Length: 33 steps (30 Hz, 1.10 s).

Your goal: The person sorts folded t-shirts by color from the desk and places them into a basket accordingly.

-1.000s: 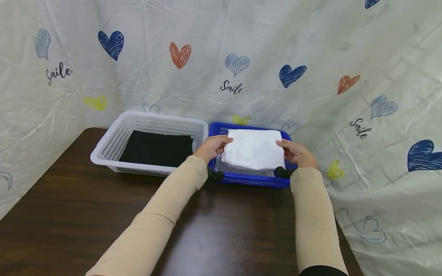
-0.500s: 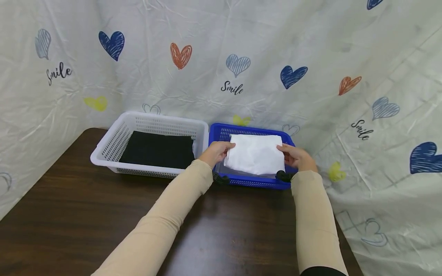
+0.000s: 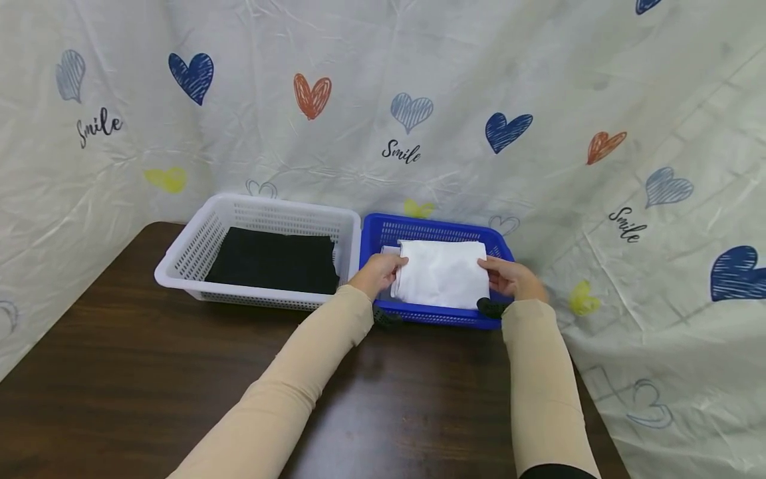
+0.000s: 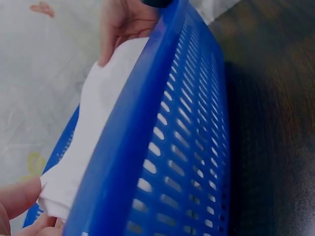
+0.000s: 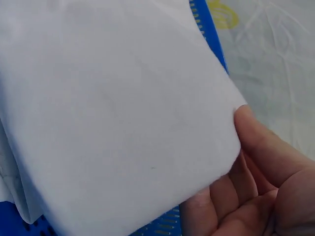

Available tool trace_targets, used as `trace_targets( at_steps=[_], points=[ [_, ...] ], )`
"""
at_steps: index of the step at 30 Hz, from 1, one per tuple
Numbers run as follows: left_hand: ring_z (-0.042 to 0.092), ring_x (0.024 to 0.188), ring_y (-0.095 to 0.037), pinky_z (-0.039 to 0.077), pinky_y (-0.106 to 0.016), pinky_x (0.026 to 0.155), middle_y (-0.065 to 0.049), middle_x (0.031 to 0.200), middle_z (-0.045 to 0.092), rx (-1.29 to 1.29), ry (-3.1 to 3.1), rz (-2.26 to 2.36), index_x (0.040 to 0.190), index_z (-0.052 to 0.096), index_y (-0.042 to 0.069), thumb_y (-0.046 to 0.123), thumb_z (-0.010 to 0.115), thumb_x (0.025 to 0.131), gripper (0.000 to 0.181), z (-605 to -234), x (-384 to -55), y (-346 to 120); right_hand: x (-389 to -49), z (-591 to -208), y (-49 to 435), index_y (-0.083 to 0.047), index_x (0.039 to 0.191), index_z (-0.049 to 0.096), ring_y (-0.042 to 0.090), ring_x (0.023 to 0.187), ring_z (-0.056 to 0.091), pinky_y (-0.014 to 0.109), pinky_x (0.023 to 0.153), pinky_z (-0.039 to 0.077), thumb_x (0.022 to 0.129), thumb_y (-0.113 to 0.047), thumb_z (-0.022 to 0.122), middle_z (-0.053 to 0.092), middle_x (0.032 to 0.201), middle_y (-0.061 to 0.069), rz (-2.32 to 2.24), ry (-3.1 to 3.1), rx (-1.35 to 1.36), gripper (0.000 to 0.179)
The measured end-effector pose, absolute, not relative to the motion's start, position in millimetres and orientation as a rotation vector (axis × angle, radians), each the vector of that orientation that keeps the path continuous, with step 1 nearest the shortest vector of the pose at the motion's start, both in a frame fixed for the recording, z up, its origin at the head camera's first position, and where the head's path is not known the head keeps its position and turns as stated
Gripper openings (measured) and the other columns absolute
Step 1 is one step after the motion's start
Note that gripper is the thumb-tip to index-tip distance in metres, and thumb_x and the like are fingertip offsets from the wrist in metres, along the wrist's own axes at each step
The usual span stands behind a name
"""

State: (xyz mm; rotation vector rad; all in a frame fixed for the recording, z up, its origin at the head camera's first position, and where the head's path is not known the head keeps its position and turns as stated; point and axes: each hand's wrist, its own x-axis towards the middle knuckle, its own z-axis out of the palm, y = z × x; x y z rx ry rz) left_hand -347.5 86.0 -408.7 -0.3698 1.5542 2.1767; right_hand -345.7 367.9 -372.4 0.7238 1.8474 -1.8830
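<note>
A folded white cloth (image 3: pixel 444 274) lies level within the walls of the blue basket (image 3: pixel 437 315). My left hand (image 3: pixel 378 273) pinches its left edge, thumb on top and fingers underneath. At the opposite edge my right hand (image 3: pixel 512 277) grips it the same way; in the right wrist view that thumb (image 5: pixel 266 145) presses on the cloth's corner while the fingers curl below. Seen from the left wrist, the cloth (image 4: pixel 106 98) sags between both hands behind the basket's near rim (image 4: pixel 130 103). More white fabric (image 3: pixel 390 251) shows under its left side.
A white basket (image 3: pixel 197 285) with folded black cloth (image 3: pixel 272 259) stands directly left of the blue one. Both sit at the back of a dark wooden table (image 3: pixel 383 399), against a hanging sheet (image 3: pixel 359 60) printed with hearts.
Both hands have brought the white cloth down and toward me, lower into the blue basket. The left hand has also shifted slightly right. The white basket and black cloth stay put.
</note>
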Motion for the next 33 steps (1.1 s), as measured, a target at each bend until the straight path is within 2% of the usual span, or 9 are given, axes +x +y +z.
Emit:
trace_targets(
  at_steps=[2, 6, 9, 11, 13, 16, 24, 30, 33],
  points=[
    [0.035, 0.067, -0.008, 0.032, -0.017, 0.056, -0.002, 0.099, 0.049, -0.364, 1.571, 2.171, 0.132, 0.055, -0.007, 0.005, 0.062, 0.096, 0.039, -411.5, -346.6, 87.1, -345.2, -373.4, 367.1, -0.018, 0.160, 0.022, 0.005, 0.066, 0.066, 0.018, 0.066, 0.056, 0.100, -0.016, 0.059, 0.072, 0.072, -0.008, -1.888, 1.846, 0.721, 0.070],
    [0.043, 0.078, -0.008, 0.038, -0.018, 0.065, -0.010, 0.137, 0.053, -0.370, 1.599, 2.159, 0.143, 0.046, -0.007, 0.005, 0.061, 0.097, 0.049, -414.6, -345.0, 88.3, -344.1, -372.1, 364.6, -0.019, 0.161, 0.015, 0.003, 0.068, 0.065, 0.018, 0.068, 0.056, 0.101, -0.013, 0.057, 0.070, 0.073, -0.010, -1.860, 1.863, 0.691, 0.073],
    [0.055, 0.108, -0.012, 0.048, -0.019, 0.086, -0.015, 0.154, 0.042, -0.363, 1.616, 2.156, 0.147, 0.040, -0.007, 0.005, 0.060, 0.098, 0.055, -415.4, -344.7, 89.2, -343.8, -370.6, 363.7, -0.019, 0.161, 0.012, 0.003, 0.070, 0.064, 0.018, 0.069, 0.056, 0.102, -0.012, 0.054, 0.070, 0.073, -0.010, -1.842, 1.867, 0.668, 0.073],
    [0.049, 0.132, -0.019, 0.046, -0.024, 0.104, -0.016, 0.158, 0.037, -0.354, 1.626, 2.150, 0.149, 0.037, -0.007, 0.006, 0.060, 0.098, 0.057, -415.9, -344.7, 89.3, -344.0, -370.6, 363.7, -0.018, 0.161, 0.012, 0.004, 0.071, 0.066, 0.019, 0.069, 0.056, 0.102, -0.010, 0.052, 0.070, 0.074, -0.009, -1.845, 1.860, 0.653, 0.071],
    [0.039, 0.145, -0.024, 0.041, -0.030, 0.114, -0.016, 0.160, 0.034, -0.352, 1.637, 2.143, 0.149, 0.036, -0.007, 0.007, 0.059, 0.099, 0.057, -416.4, -344.7, 89.1, -344.6, -371.6, 364.1, -0.017, 0.161, 0.012, 0.004, 0.072, 0.067, 0.020, 0.070, 0.057, 0.103, -0.009, 0.050, 0.071, 0.074, -0.009, -1.851, 1.849, 0.634, 0.069],
    [0.034, 0.148, -0.026, 0.038, -0.033, 0.117, -0.016, 0.160, 0.033, -0.357, 1.655, 2.122, 0.149, 0.037, -0.006, 0.008, 0.060, 0.099, 0.057, -416.9, -343.8, 88.9, -345.4, -374.0, 365.1, -0.015, 0.160, 0.012, 0.005, 0.073, 0.067, 0.020, 0.071, 0.057, 0.103, -0.007, 0.048, 0.070, 0.075, -0.008, -1.853, 1.834, 0.635, 0.068],
    [0.036, 0.147, -0.025, 0.039, -0.034, 0.117, -0.014, 0.159, 0.035, -0.394, 1.733, 2.057, 0.148, 0.042, -0.003, 0.010, 0.059, 0.099, 0.053, -422.6, -349.1, 94.4, -345.9, -374.6, 366.8, -0.014, 0.160, 0.019, 0.006, 0.079, 0.064, 0.022, 0.081, 0.058, 0.101, -0.006, 0.052, 0.069, 0.076, -0.007, -1.824, 1.836, 0.720, 0.067],
    [0.028, 0.151, -0.024, 0.034, -0.034, 0.120, -0.010, 0.163, 0.029, -0.360, 1.770, 2.006, 0.148, 0.046, 0.006, 0.012, 0.057, 0.101, 0.049, -423.8, -350.4, 93.4, -346.4, -375.5, 367.5, -0.012, 0.159, 0.018, 0.006, 0.081, 0.065, 0.021, 0.075, 0.058, 0.103, -0.005, 0.048, 0.070, 0.080, -0.008, -1.817, 1.840, 0.633, 0.064],
    [0.031, 0.150, -0.024, 0.035, -0.035, 0.120, -0.010, 0.163, 0.030, -0.360, 1.778, 1.996, 0.148, 0.046, 0.007, 0.011, 0.057, 0.101, 0.049, -424.1, -351.1, 93.5, -345.5, -375.2, 368.5, -0.012, 0.160, 0.016, 0.005, 0.080, 0.066, 0.021, 0.079, 0.059, 0.103, -0.004, 0.046, 0.070, 0.081, -0.009, -1.814, 1.842, 0.608, 0.065]
  ],
)
